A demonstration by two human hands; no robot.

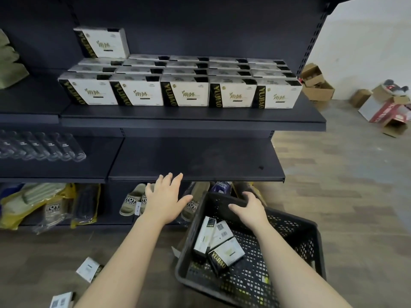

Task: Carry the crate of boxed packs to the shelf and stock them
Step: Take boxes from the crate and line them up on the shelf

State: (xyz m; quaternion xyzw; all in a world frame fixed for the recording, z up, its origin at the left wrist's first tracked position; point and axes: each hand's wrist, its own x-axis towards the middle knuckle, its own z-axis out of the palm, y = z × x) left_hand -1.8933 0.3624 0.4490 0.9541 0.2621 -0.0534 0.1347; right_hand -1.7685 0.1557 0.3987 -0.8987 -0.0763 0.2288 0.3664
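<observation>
Gripping the far rim of the tilted crate (298, 241) at 5 o'clock with my right hand (250, 208) only, left hand (165, 196) open by the shelf (200, 158) edge, I risk spilling its three packs (226, 252).

"YUJIAO" on shelved boxes (184, 93); seemingly "TOY STORY" on slippers (131, 202).

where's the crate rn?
Head view, lower right: the black crate is in front of the lower shelf, right hand gripping its far rim, boxed packs inside.

head cam | looks forward-down | near shelf (195, 161) | single view
</observation>
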